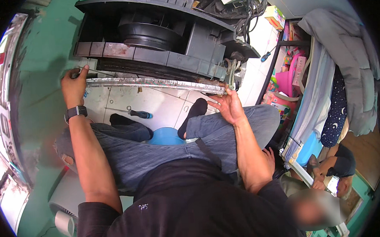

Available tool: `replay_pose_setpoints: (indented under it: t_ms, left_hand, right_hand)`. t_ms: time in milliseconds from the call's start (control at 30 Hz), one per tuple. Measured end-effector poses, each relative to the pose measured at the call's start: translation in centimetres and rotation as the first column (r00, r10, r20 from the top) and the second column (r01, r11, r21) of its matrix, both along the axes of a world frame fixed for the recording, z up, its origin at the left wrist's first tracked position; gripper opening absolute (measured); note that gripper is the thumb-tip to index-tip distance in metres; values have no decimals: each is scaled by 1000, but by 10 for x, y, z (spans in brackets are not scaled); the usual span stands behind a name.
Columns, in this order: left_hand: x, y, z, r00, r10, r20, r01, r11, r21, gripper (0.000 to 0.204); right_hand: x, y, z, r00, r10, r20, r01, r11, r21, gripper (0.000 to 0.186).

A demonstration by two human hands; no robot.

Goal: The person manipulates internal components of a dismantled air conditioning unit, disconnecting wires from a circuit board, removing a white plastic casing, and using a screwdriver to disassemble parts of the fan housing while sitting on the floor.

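Note:
A long, narrow metal-finned coil (153, 83) is held level across my front, just in front of a black plastic housing (152, 56) with a round blower inside. My left hand (74, 86) grips the coil's left end, its thumb and index finger near a thin dark piece there. At the right end, my right hand (229, 108) is palm up, thumb and a fingertip at the coil's corner and the other fingers loosely spread. Copper-coloured pipe bends (232, 69) show beside that corner. On the floor between my legs lies a screwdriver (140, 114) with a dark and blue handle.
Beneath me is a low blue stool (167, 136). A second screwdriver (265, 56) lies right of the housing. Black cables (253, 12) heap behind it. On the right stand a rack with pink items (287, 83) and hanging cloths (346, 59). Other people are at lower right, one holding a phone (333, 185).

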State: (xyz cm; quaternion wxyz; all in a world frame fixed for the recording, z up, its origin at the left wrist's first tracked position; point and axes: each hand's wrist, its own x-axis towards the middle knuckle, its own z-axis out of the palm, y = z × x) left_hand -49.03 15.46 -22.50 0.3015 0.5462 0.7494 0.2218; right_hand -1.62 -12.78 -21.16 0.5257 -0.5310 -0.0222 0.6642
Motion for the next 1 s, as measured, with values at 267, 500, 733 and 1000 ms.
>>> replay_pose_setpoints:
  t_ms: [267, 500, 733, 1000]
  left_hand:
    - [-11, -11, 18, 988, -58, -142, 64, 997, 40, 46]
    - [-9, -1, -23, 986, -88, -143, 100, 992, 80, 41]
    - [8, 2, -25, 993, -68, -92, 85, 978, 190, 38]
    - [2, 1, -36, 985, 10, 175, -40, 986, 164, 35]
  right_hand:
    - [0, 3, 11, 994, 104, 31, -102, 993, -67, 54]
    - [-8, 7, 0, 999, 6, 53, -4, 999, -40, 45]
    - [-12, 0, -12, 988, -145, 50, 144, 989, 22, 44]
    - [-20, -3, -18, 963, -265, 45, 266, 964, -5, 42]
